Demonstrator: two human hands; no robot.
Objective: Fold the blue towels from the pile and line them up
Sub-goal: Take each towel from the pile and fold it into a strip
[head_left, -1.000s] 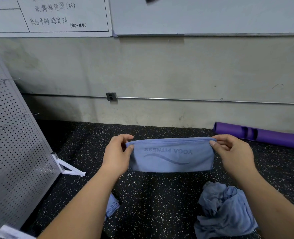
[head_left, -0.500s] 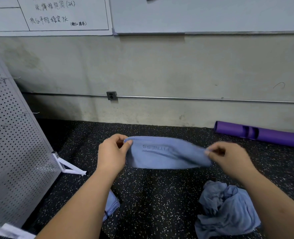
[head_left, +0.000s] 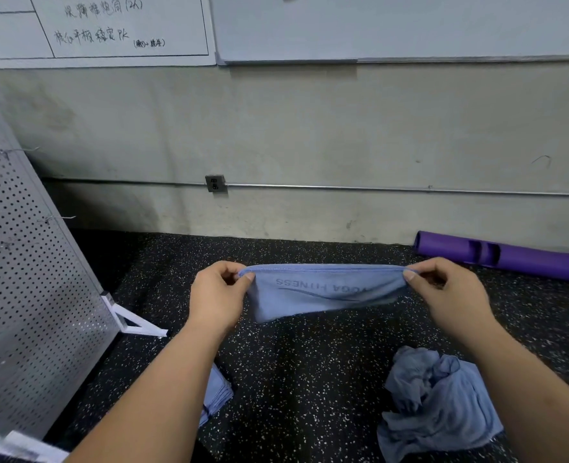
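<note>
A folded blue towel (head_left: pixel 323 294) printed with "YOGA FITNESS" upside down hangs in the air above the black speckled floor. My left hand (head_left: pixel 218 295) pinches its upper left corner and my right hand (head_left: pixel 450 290) pinches its upper right corner, so the top edge is stretched taut. The lower edge swings away from me. A crumpled pile of blue towels (head_left: pixel 436 402) lies on the floor at the lower right, partly behind my right forearm. Folded blue towels (head_left: pixel 218 392) lie by my left forearm, mostly hidden by it.
A tilted perforated metal panel (head_left: pixel 25 279) on a white foot (head_left: pixel 136 324) stands at the left. A purple roller (head_left: pixel 503 259) lies along the wall at the right. The concrete wall carries a socket (head_left: pixel 215 183), a pipe and whiteboards.
The towel went slack with my hands closer together half a second ago; now my hands have pulled apart again and the top edge is taut.
</note>
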